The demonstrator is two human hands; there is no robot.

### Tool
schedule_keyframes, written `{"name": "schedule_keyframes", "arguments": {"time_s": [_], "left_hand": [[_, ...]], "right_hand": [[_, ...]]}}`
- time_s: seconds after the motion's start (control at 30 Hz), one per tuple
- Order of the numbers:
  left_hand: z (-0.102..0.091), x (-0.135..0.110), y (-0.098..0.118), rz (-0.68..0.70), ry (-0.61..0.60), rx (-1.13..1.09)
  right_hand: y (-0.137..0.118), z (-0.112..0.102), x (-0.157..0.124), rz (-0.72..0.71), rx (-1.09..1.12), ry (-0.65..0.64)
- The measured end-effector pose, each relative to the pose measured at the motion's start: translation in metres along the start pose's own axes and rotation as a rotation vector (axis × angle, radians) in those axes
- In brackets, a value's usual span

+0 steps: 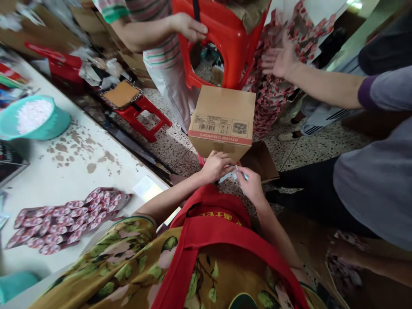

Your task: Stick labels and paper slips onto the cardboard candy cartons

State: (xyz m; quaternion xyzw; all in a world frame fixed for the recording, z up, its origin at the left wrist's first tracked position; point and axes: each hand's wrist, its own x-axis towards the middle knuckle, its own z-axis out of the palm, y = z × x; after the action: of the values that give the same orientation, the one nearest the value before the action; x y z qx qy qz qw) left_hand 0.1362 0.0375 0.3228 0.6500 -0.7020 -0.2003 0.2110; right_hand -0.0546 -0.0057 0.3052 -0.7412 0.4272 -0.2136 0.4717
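Note:
My left hand (219, 165) is just in front of a closed cardboard box (222, 109) printed CARAMELO MACIZO. Its fingers are bent together over a crumpled piece of clear plastic (228, 176). Close beside it, my right hand (251, 185) is closed round a thin light-blue object (245, 176), whose kind I cannot make out. The fingertips of both hands nearly meet at the plastic. Below and right of the closed box is an open carton (261, 161), partly hidden by my right hand.
A white table (106, 171) on the left bears wrapped sweets (69, 221) and a teal basin (61, 122) of white pieces. A person holds a red stool (225, 38); another red stool (146, 116) stands on the floor. People on the right; one reaches out a hand (280, 60).

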Motion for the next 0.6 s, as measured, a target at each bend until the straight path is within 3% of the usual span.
{"name": "schedule_keyframes", "arguments": {"time_s": [0.13,0.4,0.6], "left_hand": [[0.001,-0.002,0.001,-0.052,-0.023,0.026],[0.0,0.001,0.011,-0.098,-0.076,0.041],[0.024,-0.011,0.023,-0.171,-0.076,-0.014]], "right_hand": [[0.002,0.003,-0.002,-0.036,-0.157,0.003],[0.002,0.0,-0.004,-0.099,-0.241,0.008],[0.017,0.003,-0.012,-0.058,-0.248,-0.029]]}}
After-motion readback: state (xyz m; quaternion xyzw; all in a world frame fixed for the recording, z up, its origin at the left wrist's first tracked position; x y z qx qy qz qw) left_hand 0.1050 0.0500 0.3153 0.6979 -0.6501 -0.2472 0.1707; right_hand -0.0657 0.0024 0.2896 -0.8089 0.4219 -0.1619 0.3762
